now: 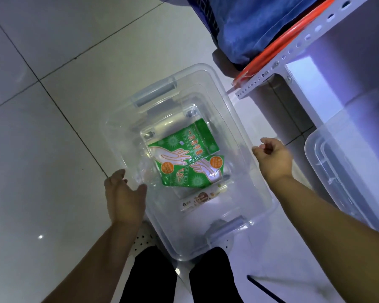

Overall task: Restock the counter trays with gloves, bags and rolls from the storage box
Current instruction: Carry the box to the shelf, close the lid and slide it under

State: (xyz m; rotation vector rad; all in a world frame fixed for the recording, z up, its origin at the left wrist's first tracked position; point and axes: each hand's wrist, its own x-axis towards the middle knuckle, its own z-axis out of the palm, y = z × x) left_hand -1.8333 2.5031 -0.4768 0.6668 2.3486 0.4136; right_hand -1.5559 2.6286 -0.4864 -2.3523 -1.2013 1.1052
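A clear plastic storage box (234, 119) stands on the tiled floor in front of me, with a grey-blue latch at its far end (154, 92) and another at its near end (227, 228). Inside lie two green packs of disposable gloves (184, 154) that overlap, and a white labelled pack (201, 199) nearer to me. My left hand (124, 195) rests at the box's left rim, with the thumb over the edge and the fingers apart. My right hand (272, 157) hovers beside the right rim, loosely curled and holding nothing.
A second clear box (328, 171) sits on the floor at the right. Behind the storage box a perforated metal rack (282, 60) carries a blue bag (249, 25) and an orange hose (293, 36). My legs in black trousers (153, 276) stand at the box's near end.
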